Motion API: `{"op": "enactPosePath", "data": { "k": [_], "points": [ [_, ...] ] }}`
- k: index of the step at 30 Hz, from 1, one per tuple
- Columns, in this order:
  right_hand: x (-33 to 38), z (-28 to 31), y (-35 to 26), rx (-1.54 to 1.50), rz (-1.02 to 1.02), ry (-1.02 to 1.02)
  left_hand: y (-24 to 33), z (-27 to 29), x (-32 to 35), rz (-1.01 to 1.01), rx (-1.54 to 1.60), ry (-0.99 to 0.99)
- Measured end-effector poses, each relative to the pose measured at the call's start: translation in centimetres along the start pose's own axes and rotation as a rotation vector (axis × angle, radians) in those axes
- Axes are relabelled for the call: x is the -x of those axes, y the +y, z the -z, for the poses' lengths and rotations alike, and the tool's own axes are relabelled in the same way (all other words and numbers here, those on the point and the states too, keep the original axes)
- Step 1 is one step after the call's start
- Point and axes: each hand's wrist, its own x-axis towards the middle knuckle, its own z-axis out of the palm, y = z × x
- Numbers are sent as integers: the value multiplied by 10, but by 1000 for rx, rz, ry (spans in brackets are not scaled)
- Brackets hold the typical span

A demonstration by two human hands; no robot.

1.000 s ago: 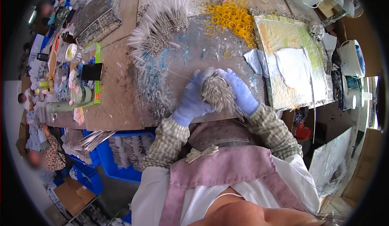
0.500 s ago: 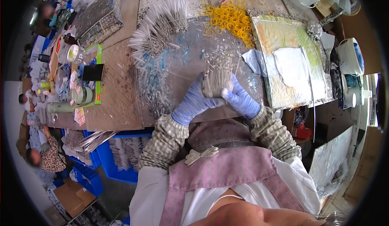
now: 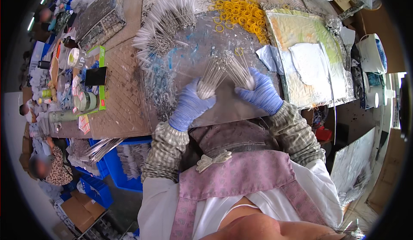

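Note:
My left hand, in a blue knit glove, is closed round a bundle of thin wire brushes. Their white ends sit in the palm and the wire ends point away from me. In the same kind of glove, my right hand grips a second bundle of wire brushes. The two bundles lean apart at the base, and their wire tips come close together or cross. A yellow ring shows by the right bundle's tips. Farther left on the table is a fanned heap of similar brushes.
Yellow rings, seemingly rubber bands, lie heaped at the far middle. To the right is a stained board with a white sheet. A green-edged box with jars stands left. Blue bins sit below; people work at far left.
Half a second ago both hands held the brushes together as one bundle. Now the hands are apart, each with a part of it, the left one moved leftward.

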Motion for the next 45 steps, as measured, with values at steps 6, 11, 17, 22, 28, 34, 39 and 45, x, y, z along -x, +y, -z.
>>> {"op": "enactPosePath", "data": {
  "k": [6, 11, 17, 22, 28, 34, 39, 45],
  "points": [
    [-7, -7, -4, -832, -115, 12, -13, -2, -5, -120, 515, 124],
    [-11, -31, -24, -734, 228, 5, 9, -29, -4, -499, 235, 39],
    [-20, -49, 20, -194, 290, 18, -4, -73, -23, -513, 226, 159],
    [-28, -16, -2, 213, 308, -121, 35, -35, -24, -404, 487, 161],
    [-23, -40, 19, 154, 473, 103, 5, -45, -32, -571, 621, 87],
    [-38, -12, -14, -434, 191, -525, 44, -8, -19, -270, 704, -42],
    [-22, -23, -24, 144, 534, 90, 48, -23, -21, -677, 359, 343],
    [-31, -42, 30, 341, 481, 82, 4, -36, -32, -301, 613, -73]
  ]
}}
